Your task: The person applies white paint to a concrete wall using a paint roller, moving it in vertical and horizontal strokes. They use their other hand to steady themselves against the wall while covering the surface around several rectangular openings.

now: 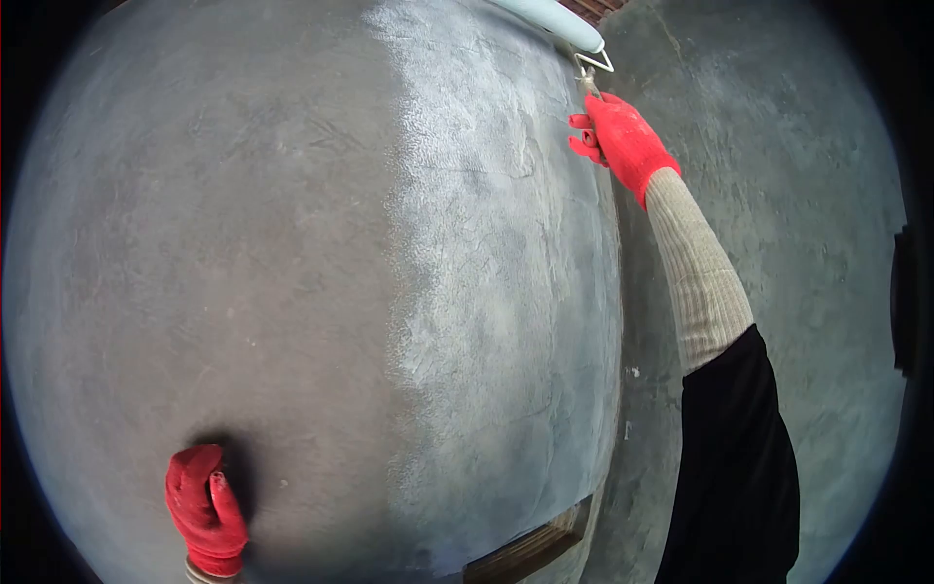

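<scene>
Closest to my head camera is a black sleeve (739, 457), rising from the lower right edge of the view. Out of it comes a ribbed beige cuff (699, 268), which leans up and to the left along the forearm and ends at the red-gloved right hand (628, 144). I see that arm stretched upward, its elbow bent only slightly, with the hand high in the view, right of centre. Its thumb and forefinger pinch the grip end of the paint roller (556, 19) near the bent wire frame (595, 60); the other fingers curl loosely, a little apart from one another. The roller's pale sleeve lies across the top of the view, slanting up to the left and partly cut off by the edge.

Low on the left, I have the red-gloved left hand (206, 511) raised in front of the wall (243, 243), fingers pointing up and bent inward, the thumb side toward the right. A dark shadow falls just beside it. I cannot tell whether it touches the surface or holds anything.

Between the hands, a paler, mottled band (467, 214) runs down the grey-brown wall toward the corner. Beyond the corner stands a greenish-grey side wall (798, 195), and at the bottom, a wooden frame (530, 547) shows under the band.
</scene>
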`<state>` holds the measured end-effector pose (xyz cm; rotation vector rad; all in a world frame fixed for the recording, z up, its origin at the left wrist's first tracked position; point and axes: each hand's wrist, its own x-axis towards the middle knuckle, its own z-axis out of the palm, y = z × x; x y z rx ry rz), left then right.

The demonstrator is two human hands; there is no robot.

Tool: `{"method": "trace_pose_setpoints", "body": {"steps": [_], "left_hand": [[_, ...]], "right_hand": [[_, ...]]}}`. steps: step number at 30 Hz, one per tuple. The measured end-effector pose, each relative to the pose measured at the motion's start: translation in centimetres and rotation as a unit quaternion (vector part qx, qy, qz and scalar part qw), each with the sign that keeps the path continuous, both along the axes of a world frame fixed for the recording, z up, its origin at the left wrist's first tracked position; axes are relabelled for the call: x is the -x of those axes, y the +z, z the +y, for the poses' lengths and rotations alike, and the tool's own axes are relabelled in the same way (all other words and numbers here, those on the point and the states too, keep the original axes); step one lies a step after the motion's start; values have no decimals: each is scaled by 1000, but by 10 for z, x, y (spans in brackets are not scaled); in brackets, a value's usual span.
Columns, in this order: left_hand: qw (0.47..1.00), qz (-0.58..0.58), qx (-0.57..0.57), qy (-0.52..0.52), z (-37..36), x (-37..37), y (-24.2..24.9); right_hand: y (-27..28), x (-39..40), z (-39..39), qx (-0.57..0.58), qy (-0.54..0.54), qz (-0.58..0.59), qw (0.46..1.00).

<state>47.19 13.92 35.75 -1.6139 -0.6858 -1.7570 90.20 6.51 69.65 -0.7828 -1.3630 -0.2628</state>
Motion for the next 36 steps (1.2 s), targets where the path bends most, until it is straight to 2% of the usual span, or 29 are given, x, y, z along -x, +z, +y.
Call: {"method": "trace_pose_setpoints", "body": {"steps": [11, 14, 16, 19, 24, 25, 26, 27, 30, 31, 34, 35, 36], "left_hand": [[999, -16, -2, 47, 4, -3, -3], [998, -15, 11, 57, 1, -2, -4], [998, -27, 29, 50, 2, -1, -5], [999, -20, 29, 20, 3, -3, -6], [996, 13, 46, 70, -3, 1, -2], [996, 14, 46, 70, -6, 2, 0], [996, 24, 41, 70, -13, -1, 4], [996, 33, 35, 70, -16, -2, 7], [997, 33, 45, 62, -16, -2, 7], [997, 30, 48, 61, -17, -2, 7], [997, 26, 51, 59, -14, -1, 5], [997, 26, 49, 60, -14, 0, 6], [996, 30, 46, 64, -14, 0, 6]], "right_hand": [[24, -18, 31, -5, -10, -25, 1000], [34, -17, 43, -17, 21, 15, 1000], [46, -24, 48, -19, -3, -39, 999], [68, -20, 41, 7, -47, -53, 997], [136, -25, 41, 43, -63, -54, 996], [144, -28, 47, 37, -125, -86, 988], [144, -24, 46, 30, -189, -117, 975], [140, -22, 44, 30, -190, -117, 974], [111, -10, 30, -10, -128, -47, 991], [117, -14, 32, -8, -127, -49, 991], [160, -37, 30, 51, -294, -177, 938], [161, -30, 32, 49, -293, -177, 938], [154, -18, 36, 27, -244, -111, 963]]}}
